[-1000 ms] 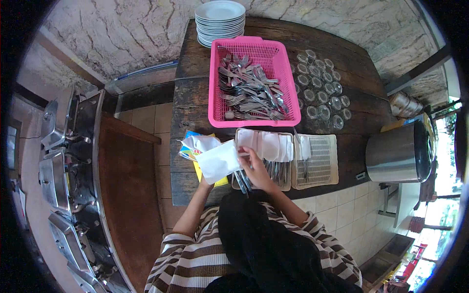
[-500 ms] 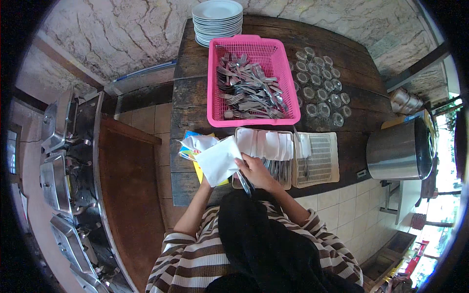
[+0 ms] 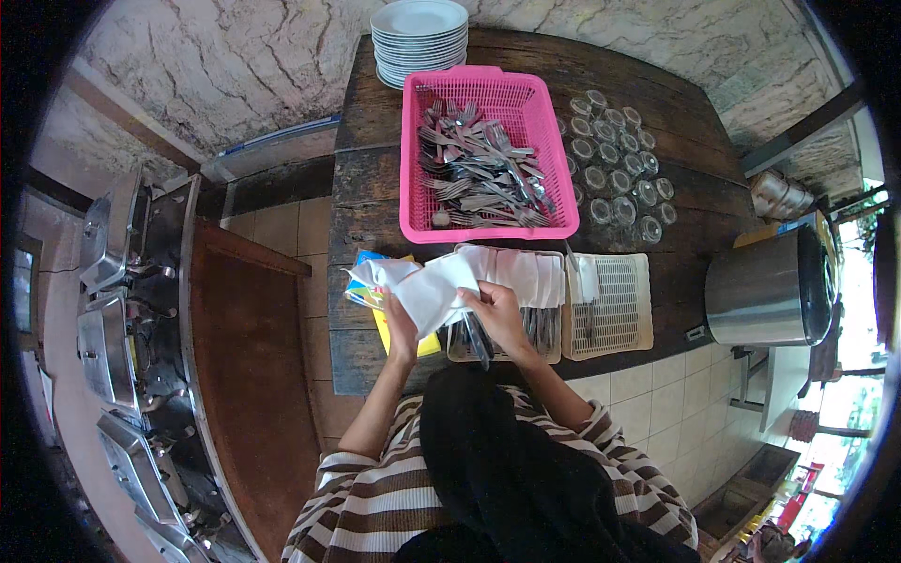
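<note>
Between my two hands is a white paper napkin (image 3: 424, 293), partly opened and bent. My left hand (image 3: 402, 330) is closed on its lower left side, the fingers partly hidden under the paper. With thumb and fingertips my right hand (image 3: 497, 314) pinches its right edge. Dark-looking cutlery handles (image 3: 479, 342) stick out below the right hand; whether the hand holds them too, I cannot tell. Under my right hand stands a beige tray (image 3: 561, 349) of cutlery, with a row of white napkin-wrapped pieces (image 3: 526, 279) across its far half.
Beyond lies a pink basket (image 3: 409, 178) of loose forks, spoons and knives. Right of the tray is another beige basket (image 3: 619, 310) with one wrapped piece. Upturned glasses (image 3: 619, 178), stacked plates (image 3: 419, 47), a large steel pot (image 3: 760, 286) and a yellow packet (image 3: 427, 345) share the table.
The napkin has turned from a flat square into a bent, opening sheet. My left hand has moved up along it, and my right hand has shifted slightly up and right to its edge.
</note>
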Demonstrator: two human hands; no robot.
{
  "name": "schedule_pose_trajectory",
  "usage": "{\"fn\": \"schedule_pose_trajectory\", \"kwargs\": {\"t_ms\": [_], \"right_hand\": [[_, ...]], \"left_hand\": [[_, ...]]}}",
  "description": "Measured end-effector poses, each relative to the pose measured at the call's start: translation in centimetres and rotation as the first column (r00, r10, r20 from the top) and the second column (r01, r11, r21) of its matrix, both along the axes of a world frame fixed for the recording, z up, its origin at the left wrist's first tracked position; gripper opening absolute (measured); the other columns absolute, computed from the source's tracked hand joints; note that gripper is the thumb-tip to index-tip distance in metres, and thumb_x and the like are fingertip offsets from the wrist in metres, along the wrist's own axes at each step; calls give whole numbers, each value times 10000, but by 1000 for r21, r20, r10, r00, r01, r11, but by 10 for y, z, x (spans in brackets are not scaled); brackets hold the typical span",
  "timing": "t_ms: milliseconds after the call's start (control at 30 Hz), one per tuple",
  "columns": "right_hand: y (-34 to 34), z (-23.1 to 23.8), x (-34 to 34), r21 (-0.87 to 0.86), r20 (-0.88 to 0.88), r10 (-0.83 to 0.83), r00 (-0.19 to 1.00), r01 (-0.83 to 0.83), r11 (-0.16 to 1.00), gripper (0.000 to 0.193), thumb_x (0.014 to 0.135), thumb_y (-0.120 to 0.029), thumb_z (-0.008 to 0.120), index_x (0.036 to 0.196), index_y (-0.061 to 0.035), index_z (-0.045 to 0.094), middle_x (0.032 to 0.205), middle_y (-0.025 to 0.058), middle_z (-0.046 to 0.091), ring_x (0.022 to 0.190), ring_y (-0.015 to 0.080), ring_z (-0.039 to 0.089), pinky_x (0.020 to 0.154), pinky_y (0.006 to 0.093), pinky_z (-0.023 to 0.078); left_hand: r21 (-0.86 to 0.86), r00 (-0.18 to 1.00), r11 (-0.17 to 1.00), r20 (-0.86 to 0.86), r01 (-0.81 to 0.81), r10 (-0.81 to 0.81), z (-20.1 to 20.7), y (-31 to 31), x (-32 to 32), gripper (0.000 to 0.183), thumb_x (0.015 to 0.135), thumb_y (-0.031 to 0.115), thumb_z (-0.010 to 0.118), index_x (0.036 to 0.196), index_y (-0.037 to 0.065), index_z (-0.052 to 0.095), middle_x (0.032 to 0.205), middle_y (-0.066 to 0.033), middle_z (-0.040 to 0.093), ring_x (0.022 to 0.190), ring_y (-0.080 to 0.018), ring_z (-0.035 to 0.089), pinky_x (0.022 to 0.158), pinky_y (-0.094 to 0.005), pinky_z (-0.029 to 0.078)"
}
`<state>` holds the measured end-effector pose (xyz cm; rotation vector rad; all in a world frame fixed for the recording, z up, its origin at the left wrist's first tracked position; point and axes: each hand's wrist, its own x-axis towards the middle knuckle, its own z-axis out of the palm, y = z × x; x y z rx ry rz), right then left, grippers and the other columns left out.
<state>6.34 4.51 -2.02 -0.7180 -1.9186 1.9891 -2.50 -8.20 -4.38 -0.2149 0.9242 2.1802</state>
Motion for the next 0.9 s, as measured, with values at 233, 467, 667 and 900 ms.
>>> {"fn": "schedule_pose_trajectory", "kwargs": {"t_ms": [233,467,667,900], "right_hand": [[6,17,1,144,75,-41,996,30,989,241,762,-187,557,804,50,568,603,21,555,536,32,468,459,181,360],[5,18,0,-149,-27,-21,999,17,989,250,771,-173,545,853,62,558,671,31,573,566,39,490,481,179,379],[7,25,3,83,44,13,999,-16,996,229,774,-164,538,840,55,559,595,20,552,515,32,485,452,178,375],[4,32,3,100,132,85,988,-99,990,228,760,-169,548,865,34,549,550,37,521,448,54,455,417,197,358]], "left_hand": [[-449,905,890,-346,72,-248,18,1,5,340,776,185,534,1044,-3,438,980,-70,521,844,-104,494,731,-231,385],[-362,870,922,-490,-140,-60,8,8,11,317,745,91,564,993,10,382,897,-66,500,818,-113,472,697,-228,377],[-334,370,709,-922,-621,-110,45,5,8,382,675,96,612,971,47,376,918,-106,430,964,-206,366,830,-335,257],[-555,200,719,-828,-419,-523,62,10,-13,177,734,175,546,711,5,505,712,-63,502,713,-230,482,759,-347,267]]}}
